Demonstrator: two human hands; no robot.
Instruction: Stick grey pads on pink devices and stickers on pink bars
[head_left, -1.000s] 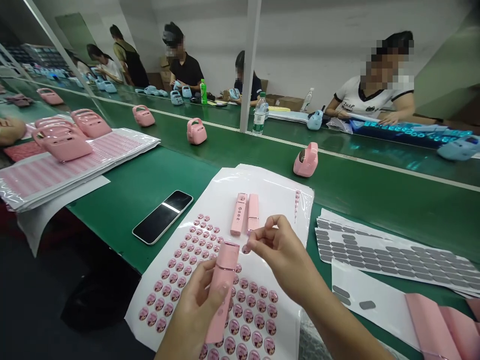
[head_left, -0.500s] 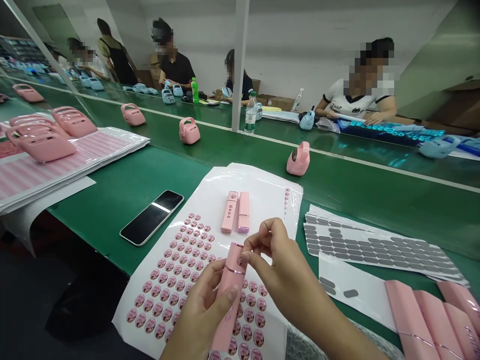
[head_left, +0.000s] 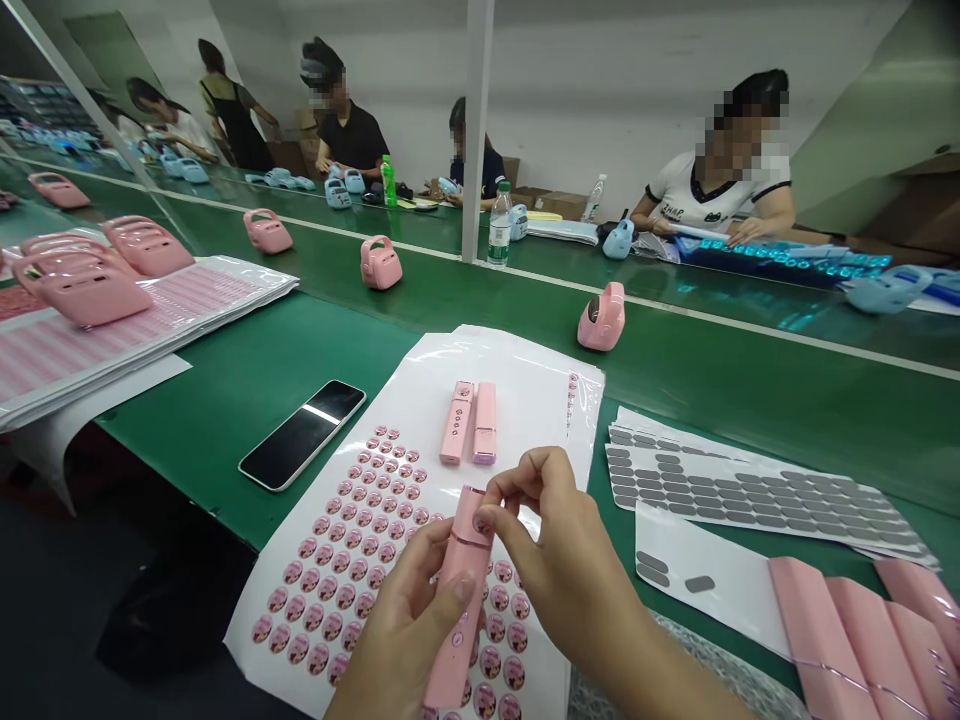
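At left, a stack of pink-printed sheets (head_left: 187, 315) carries pink handled cases (head_left: 82, 288), and a smartphone (head_left: 302, 435) lies face up on the green bench (head_left: 202, 370). Nearer the middle, the left hand (head_left: 401, 640) closes around a pink stick-shaped device (head_left: 448, 665), holding it tilted above a sheet of round stickers (head_left: 420, 450). Two similar devices (head_left: 471, 423) lie on the sheet's far part. The right hand (head_left: 555, 540) pinches at the device's upper end, at a small round sticker (head_left: 482, 524); whether it grips or presses this, I cannot tell. Grey pad sheets (head_left: 750, 480) and pink sleeves (head_left: 840, 640) lie right. A slight finger slip could likely set the sticker crooked or crease it.
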